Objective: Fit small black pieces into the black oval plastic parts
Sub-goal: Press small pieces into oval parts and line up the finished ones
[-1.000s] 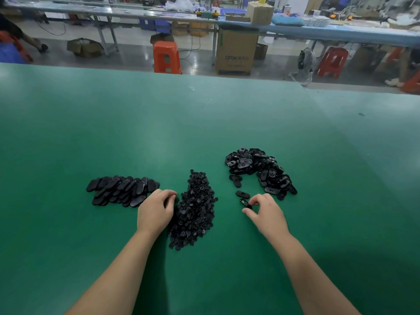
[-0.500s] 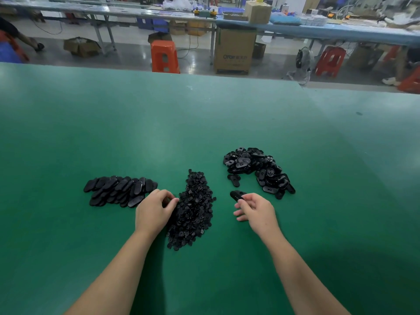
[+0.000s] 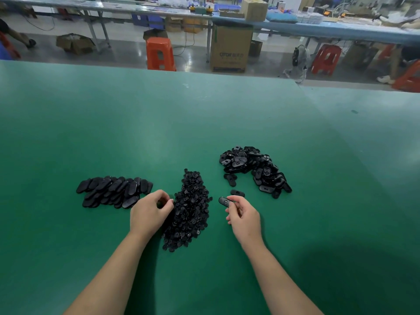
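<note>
Right hand (image 3: pixel 244 218) pinches an oval part (image 3: pixel 225 201) at frame centre. Left hand (image 3: pixel 148 212), fingers curled, touches the small-piece pile (image 3: pixel 189 210); its grip cannot be told.

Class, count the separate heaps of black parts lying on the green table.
3: stacked ovals at left, small pieces in the middle, loose ovals at right. A few singles lie apart.

my left hand (image 3: pixel 150 212): bare, no glove, ring or watch | my right hand (image 3: pixel 245 218): bare likewise | both forearms: bare up to the near frame edge, no sleeve showing | nails: short
</note>
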`<state>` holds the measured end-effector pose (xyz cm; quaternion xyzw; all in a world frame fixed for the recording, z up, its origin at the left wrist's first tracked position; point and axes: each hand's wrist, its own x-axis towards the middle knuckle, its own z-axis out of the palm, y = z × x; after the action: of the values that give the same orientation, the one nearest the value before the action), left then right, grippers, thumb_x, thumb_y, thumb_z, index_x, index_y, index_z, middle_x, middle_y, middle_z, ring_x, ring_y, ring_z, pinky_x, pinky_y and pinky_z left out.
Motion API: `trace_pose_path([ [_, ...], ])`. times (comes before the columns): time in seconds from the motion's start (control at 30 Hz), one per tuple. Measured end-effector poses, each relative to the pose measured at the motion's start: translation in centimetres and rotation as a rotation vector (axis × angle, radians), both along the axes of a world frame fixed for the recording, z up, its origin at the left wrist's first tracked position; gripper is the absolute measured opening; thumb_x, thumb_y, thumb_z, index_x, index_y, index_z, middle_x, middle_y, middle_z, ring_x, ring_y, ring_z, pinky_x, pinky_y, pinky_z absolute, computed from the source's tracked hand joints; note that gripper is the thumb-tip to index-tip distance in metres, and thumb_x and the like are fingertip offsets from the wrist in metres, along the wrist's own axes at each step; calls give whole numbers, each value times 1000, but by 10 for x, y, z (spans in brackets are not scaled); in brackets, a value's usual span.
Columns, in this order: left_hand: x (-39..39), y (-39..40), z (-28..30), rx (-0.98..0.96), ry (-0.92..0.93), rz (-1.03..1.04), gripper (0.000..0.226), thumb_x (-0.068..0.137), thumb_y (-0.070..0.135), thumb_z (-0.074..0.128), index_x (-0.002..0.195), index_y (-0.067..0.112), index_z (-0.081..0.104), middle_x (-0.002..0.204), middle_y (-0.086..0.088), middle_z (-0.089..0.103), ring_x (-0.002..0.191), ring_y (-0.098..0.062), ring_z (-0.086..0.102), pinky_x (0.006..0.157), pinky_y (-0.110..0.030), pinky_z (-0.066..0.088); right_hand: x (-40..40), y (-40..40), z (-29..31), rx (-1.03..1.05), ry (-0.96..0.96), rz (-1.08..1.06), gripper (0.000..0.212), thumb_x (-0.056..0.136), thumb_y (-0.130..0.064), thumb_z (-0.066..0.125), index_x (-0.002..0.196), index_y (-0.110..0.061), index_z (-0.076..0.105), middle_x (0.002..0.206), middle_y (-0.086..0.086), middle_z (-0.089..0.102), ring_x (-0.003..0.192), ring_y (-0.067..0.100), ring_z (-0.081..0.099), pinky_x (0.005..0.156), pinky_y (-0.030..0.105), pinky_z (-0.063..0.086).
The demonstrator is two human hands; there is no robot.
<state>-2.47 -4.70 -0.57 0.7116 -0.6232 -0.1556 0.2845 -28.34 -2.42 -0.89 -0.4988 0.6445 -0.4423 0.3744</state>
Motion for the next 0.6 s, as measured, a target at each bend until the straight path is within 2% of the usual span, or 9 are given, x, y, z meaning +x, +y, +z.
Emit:
trace_pose_path([
  [0.13,3,-3,3,64,100,-41,18,85,41,74,71,38,64,68,19,66,63,-5,61,57,-34,53,0,0,0,-19,21,2,13,97,-17,67,95,-30,66,75,-3,68,62,6,67,63,33,61],
  [0.27,8,-6,7,134,140,-102,16,82,42,79,69,39,70,72,26,67,70,-3,63,65,-37,56,-1,0,-2,-28,18,-13,13,96,-18,69,87,-24,61,70,-3,68,61,9,68,61,31,61],
  [0.37,8,-8,10,161,183,-94,16,82,38,81,69,37,72,70,19,69,71,-8,66,70,-40,57,-2,-1,-4,-36,10,-25,17,96,-17,69,85,-22,57,71,0,68,61,12,69,62,34,61],
  [0.43,6,-9,12,174,175,-89,16,82,37,81,70,35,71,69,19,69,70,-9,65,69,-40,57,-2,-1,-4,-28,6,-26,16,95,-17,70,88,-22,57,74,0,70,62,12,70,63,33,61],
  [0.5,6,-10,14,183,181,-91,16,83,35,80,70,32,71,69,20,69,69,-7,65,69,-37,57,-1,-1,-3,-24,-15,-23,16,95,-17,71,100,-26,58,82,-2,73,63,10,70,63,28,61],
  [0.6,8,-11,15,189,206,-111,15,84,30,80,72,29,71,71,18,70,67,-4,65,67,-29,54,-1,0,-1,-24,-27,14,38,96,-18,70,121,-43,55,84,-9,75,66,8,71,65,25,61],
])
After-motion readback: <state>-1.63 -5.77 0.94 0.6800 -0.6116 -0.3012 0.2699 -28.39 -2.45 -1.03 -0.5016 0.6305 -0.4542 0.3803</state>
